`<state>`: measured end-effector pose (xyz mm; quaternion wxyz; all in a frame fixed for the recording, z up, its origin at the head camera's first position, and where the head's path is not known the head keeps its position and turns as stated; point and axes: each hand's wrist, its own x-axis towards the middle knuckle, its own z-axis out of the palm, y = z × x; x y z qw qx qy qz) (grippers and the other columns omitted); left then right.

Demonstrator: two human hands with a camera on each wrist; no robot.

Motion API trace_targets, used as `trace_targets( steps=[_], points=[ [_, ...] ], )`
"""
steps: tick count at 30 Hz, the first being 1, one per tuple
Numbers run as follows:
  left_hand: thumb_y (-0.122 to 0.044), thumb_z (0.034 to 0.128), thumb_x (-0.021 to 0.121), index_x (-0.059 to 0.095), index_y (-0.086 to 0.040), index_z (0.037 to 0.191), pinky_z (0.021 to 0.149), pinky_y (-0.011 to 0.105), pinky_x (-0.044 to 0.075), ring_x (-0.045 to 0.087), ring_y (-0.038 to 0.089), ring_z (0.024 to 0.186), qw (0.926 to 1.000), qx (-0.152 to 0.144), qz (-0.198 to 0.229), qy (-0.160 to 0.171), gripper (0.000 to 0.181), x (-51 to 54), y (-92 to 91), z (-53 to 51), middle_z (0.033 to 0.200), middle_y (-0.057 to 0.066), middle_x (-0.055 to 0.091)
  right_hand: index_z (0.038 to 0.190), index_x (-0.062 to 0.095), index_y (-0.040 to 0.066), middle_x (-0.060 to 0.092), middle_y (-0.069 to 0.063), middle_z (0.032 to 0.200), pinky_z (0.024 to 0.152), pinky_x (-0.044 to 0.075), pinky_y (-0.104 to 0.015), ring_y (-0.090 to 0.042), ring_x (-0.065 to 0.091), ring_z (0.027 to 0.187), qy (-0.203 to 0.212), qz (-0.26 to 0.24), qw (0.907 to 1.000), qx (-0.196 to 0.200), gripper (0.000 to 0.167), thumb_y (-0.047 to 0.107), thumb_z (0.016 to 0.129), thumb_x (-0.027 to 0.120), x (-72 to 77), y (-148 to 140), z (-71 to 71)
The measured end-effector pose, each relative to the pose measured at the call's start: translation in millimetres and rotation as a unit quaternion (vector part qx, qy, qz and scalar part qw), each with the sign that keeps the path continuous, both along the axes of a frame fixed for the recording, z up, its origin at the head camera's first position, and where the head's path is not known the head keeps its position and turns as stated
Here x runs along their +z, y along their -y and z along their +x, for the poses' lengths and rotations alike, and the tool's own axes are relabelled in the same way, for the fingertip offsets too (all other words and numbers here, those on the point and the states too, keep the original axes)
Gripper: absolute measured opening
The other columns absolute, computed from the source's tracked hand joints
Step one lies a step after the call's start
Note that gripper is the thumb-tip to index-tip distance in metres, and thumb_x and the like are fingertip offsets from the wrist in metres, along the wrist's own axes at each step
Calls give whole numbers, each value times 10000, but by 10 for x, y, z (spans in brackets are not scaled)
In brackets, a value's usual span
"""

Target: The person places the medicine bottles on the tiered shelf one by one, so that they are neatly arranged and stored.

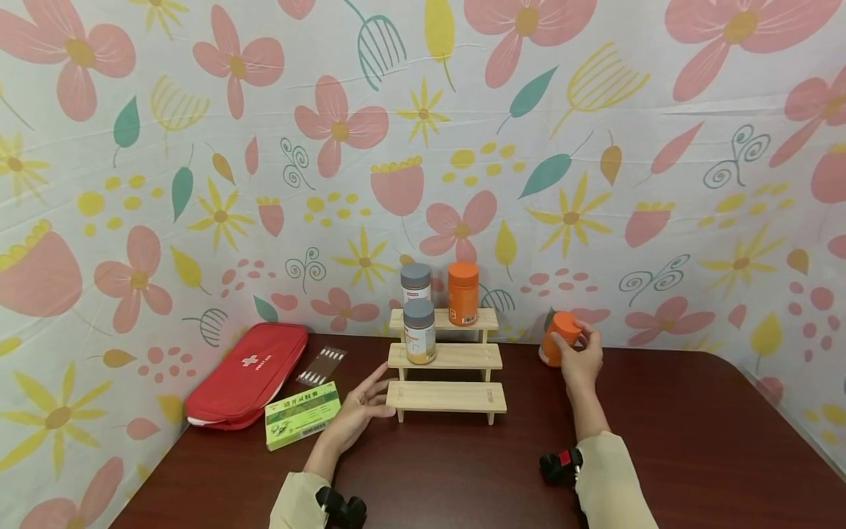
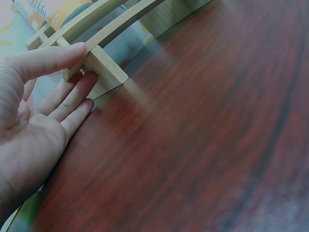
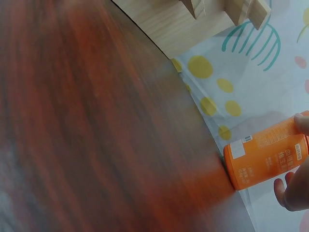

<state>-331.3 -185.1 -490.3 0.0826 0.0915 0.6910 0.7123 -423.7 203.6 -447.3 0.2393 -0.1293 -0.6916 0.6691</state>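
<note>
My right hand (image 1: 581, 360) grips an orange pill bottle (image 1: 554, 339) near its cap, to the right of a three-step wooden stand (image 1: 446, 395). In the right wrist view the bottle (image 3: 265, 157) has its base at the table's back edge, with fingers and thumb at the cap end. My left hand (image 1: 357, 415) touches the stand's left end. The left wrist view shows its thumb (image 2: 58, 59) against the lowest step's end, the other fingers loosely extended by the leg. Another orange bottle (image 1: 463, 295) and a grey-capped bottle (image 1: 416, 282) stand on the top step; a second grey-capped bottle (image 1: 419, 334) is on the middle step.
At the left lie a red first-aid pouch (image 1: 247, 375), a clear packet of white swabs (image 1: 322, 366) and a green-yellow medicine box (image 1: 302, 415). A flower-print cloth (image 1: 410, 95) hangs right behind the dark wooden table (image 1: 463, 477).
</note>
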Motion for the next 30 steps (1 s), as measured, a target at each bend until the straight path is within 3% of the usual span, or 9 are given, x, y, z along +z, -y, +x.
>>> trace_targets(
  steps=[5, 10, 13, 19, 30],
  points=[
    [-34, 844, 702, 230, -267, 1567, 979, 300, 441, 554, 222, 1217, 10000, -17, 15, 1, 894, -2, -7, 3, 1507, 188, 409, 1352, 469, 119, 455, -111, 1473, 937, 444, -297, -245, 450, 1314, 92, -31, 9999, -90, 513, 167, 897, 701, 6, 8, 13],
    [-49, 850, 705, 245, -288, 1560, 1014, 334, 427, 562, 226, 1218, 10000, -18, -7, -11, 879, 0, -3, 6, 1502, 175, 426, 1335, 478, 152, 460, -108, 1455, 814, 409, -174, -123, 473, 1140, 90, -57, 9999, -133, 487, 183, 901, 697, 29, 8, 25],
    [-60, 852, 708, 241, -273, 1564, 1015, 341, 427, 568, 223, 1214, 10000, -19, -34, -51, 878, 0, 1, 5, 1501, 186, 425, 1330, 472, 146, 447, -89, 1463, 836, 408, -189, -119, 465, 1143, 4, -79, 9999, -115, 487, 184, 900, 698, 56, 5, 32],
    [-52, 848, 707, 239, -262, 1565, 1004, 329, 433, 568, 229, 1218, 10000, 5, -25, -36, 882, 2, 4, 6, 1504, 193, 421, 1380, 426, 73, 413, -87, 1495, 952, 419, -307, -241, 432, 1294, -178, -51, 9998, 22, 557, 173, 902, 694, 126, 22, 57],
    [-52, 854, 703, 234, -270, 1566, 1011, 340, 429, 566, 235, 1226, 10000, -13, -36, -25, 880, 7, 2, 11, 1506, 188, 419, 1394, 431, 122, 429, 15, 1391, 951, 392, -261, -138, 430, 1211, -432, -340, 9983, 189, 562, 147, 898, 695, 299, 43, 112]
  ],
)
